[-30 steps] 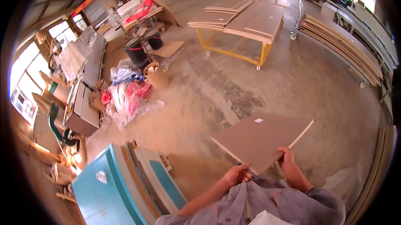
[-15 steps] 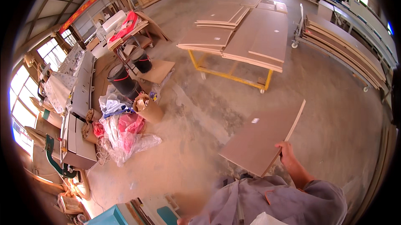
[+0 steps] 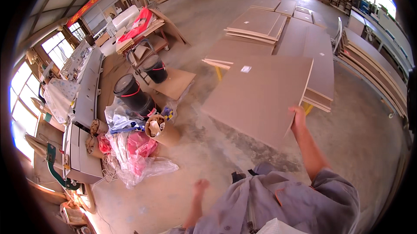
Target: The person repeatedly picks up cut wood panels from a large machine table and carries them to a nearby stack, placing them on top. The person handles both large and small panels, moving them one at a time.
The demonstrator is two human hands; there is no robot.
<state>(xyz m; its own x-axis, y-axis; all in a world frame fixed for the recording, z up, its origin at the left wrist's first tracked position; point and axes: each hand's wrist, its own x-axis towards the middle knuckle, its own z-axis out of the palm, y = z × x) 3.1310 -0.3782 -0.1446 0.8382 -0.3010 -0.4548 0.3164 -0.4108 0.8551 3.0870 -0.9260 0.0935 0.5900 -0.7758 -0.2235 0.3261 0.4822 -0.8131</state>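
Observation:
A flat brown board (image 3: pixel 260 92) with a small white label is in my right hand (image 3: pixel 298 119). That hand grips the board by its right edge, fingers wrapped round it. Held up in front of me, the board covers part of a yellow-framed cart (image 3: pixel 307 107) stacked with similar brown boards (image 3: pixel 256 22). My left hand (image 3: pixel 201 186) hangs low over the floor, away from the board. Motion smears its fingers, and no object shows in it.
On the left lie crumpled plastic sheets (image 3: pixel 139 147) beside a brown bin (image 3: pixel 167 135) and black buckets (image 3: pixel 127 90). A long grey machine (image 3: pixel 84 99) lines the windows. Another board trolley (image 3: pixel 373 66) stands at right, and a table with red cloth (image 3: pixel 138 25) stands farther back.
The board in my right hand has risen and swung forward, now overlapping the boards on the cart. My left hand has come fully into view. The blue-topped item at the lower edge has left view.

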